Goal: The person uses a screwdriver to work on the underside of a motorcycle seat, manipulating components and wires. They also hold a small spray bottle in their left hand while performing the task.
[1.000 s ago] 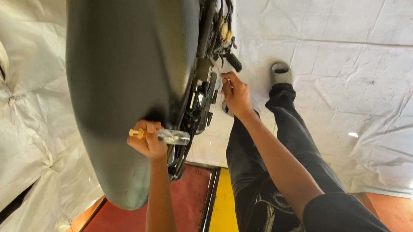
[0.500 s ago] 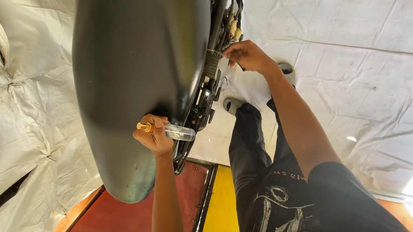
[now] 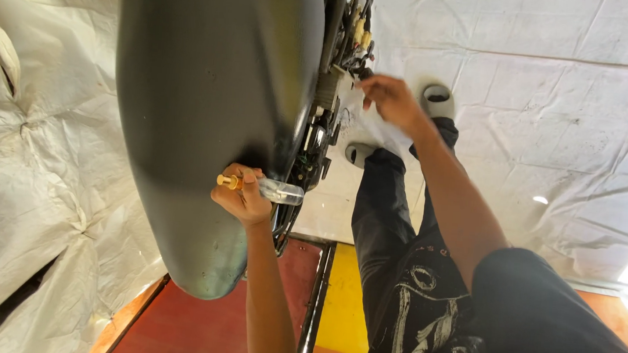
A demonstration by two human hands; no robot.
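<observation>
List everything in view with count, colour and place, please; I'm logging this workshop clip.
tank-shaped body: one, dark glossy, upper centre-left
wiring and engine parts: a cluster, black with yellow connectors, right of the body
small bottle: one, clear with a golden cap, in the left hand
white cloth: one, under the right hand
sheeting: white, crinkled, on both sides
platform: red and yellow, bottom
sandals: two, grey, on the feet
left hand: gripping the bottle
right hand: on the cloth by the wiring

Your left hand point(image 3: 242, 197) hides the middle of the small clear bottle point(image 3: 275, 190). The dark tank point(image 3: 208, 103) runs off the top edge. What your right hand point(image 3: 393, 101) pinches beside the wiring point(image 3: 350, 31) is too small to tell.
</observation>
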